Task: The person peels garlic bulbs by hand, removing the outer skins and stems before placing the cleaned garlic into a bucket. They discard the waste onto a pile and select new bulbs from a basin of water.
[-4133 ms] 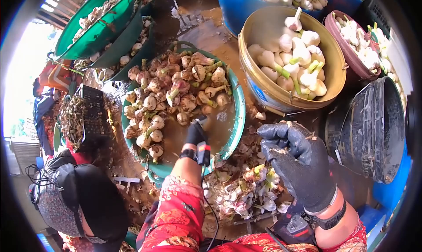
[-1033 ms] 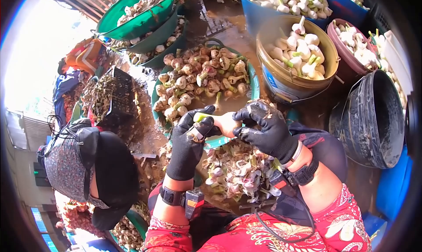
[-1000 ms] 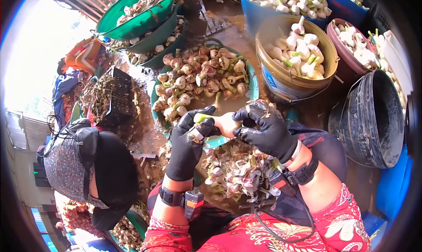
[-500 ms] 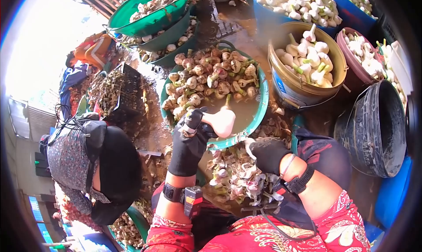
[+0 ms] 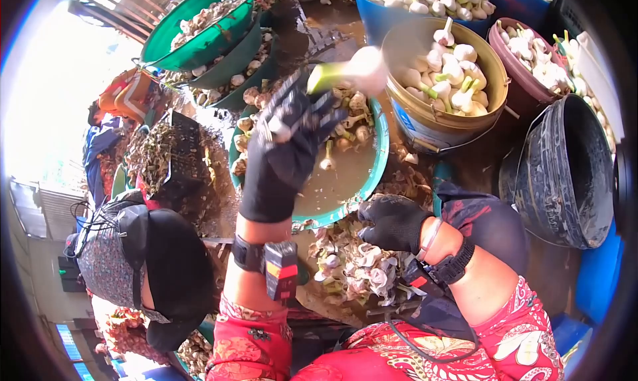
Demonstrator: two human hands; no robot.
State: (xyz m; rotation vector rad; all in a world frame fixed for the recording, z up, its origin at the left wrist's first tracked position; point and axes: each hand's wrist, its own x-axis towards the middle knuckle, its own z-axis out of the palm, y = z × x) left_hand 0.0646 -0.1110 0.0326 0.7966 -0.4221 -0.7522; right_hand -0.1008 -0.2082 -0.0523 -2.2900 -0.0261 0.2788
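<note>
A peeled garlic bulb (image 5: 364, 70) with a green stem hangs in the air, blurred, just beyond the spread fingers of my left hand (image 5: 282, 158). That black-gloved hand is open above the green tub (image 5: 383, 161), where unpeeled garlic bulbs (image 5: 359, 118) sit around murky water. To the right of the bulb stands a tan bucket (image 5: 425, 126) of cleaned white garlic. My right hand (image 5: 395, 223), also gloved in black, is closed beside the tub's near rim, over a pile of garlic peelings (image 5: 362, 264). What its curled fingers hold, if anything, is hidden.
A black bucket (image 5: 531, 181) leans at the right. Behind it are a pink bucket (image 5: 515, 55) and a blue container (image 5: 375, 14), both with white garlic. Green basins (image 5: 229, 38) are stacked at upper left. A person in a cap (image 5: 109, 245) sits close on the left.
My left hand has moved up and away from me, and its fingers have opened, letting go of the garlic bulb. The bulb has gone up and right. My right hand has barely shifted.
</note>
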